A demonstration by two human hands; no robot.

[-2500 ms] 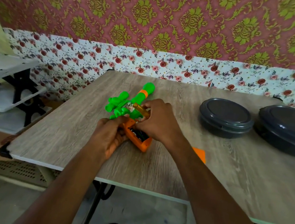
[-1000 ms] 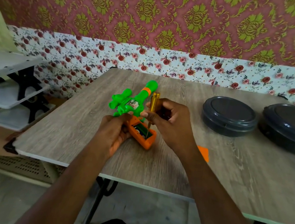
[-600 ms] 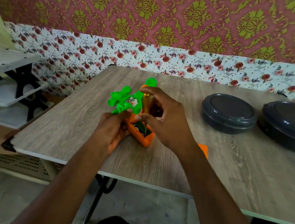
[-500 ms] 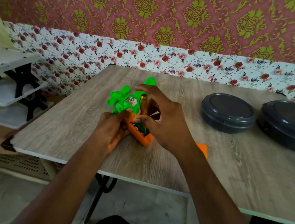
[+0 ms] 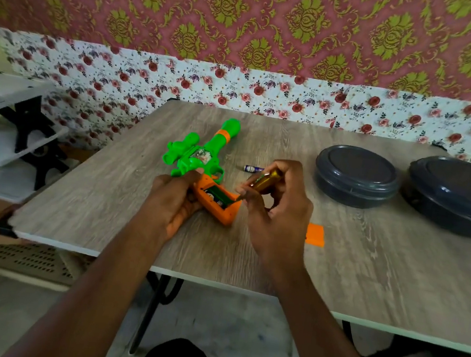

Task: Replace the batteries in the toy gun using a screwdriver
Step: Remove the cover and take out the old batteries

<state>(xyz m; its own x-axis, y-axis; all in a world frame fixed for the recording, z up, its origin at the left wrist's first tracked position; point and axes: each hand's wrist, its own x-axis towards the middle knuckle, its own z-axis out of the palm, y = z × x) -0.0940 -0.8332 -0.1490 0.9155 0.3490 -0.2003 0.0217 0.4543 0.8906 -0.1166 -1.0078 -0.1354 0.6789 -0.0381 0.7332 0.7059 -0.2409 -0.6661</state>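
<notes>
right hand point(image 5: 279, 213) grips amber screwdriver point(image 5: 263, 181) | left hand point(image 5: 174, 193) clasps plastic toy gun point(image 5: 201, 156)

Two dark round lidded containers point(image 5: 356, 175) point(image 5: 460, 195) side by side on table point(image 5: 365, 268); white shelf point(image 5: 5, 132) left.

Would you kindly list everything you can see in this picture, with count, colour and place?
Toy gun: one, green with an orange grip, left-centre of the table, battery bay open.
Screwdriver: one, amber handle, tip at the open bay.
Battery: one loose, blue and white, on the table just beyond the screwdriver.
Battery cover: one, orange, flat on the table right of the right hand.
Containers: two, dark grey, round, lidded, right side of the table.
Table: one, grey wood grain.
Shelf rack: one, white with black brackets, far left.
Left hand: steadies the grip.
Right hand: holds the screwdriver.
</notes>
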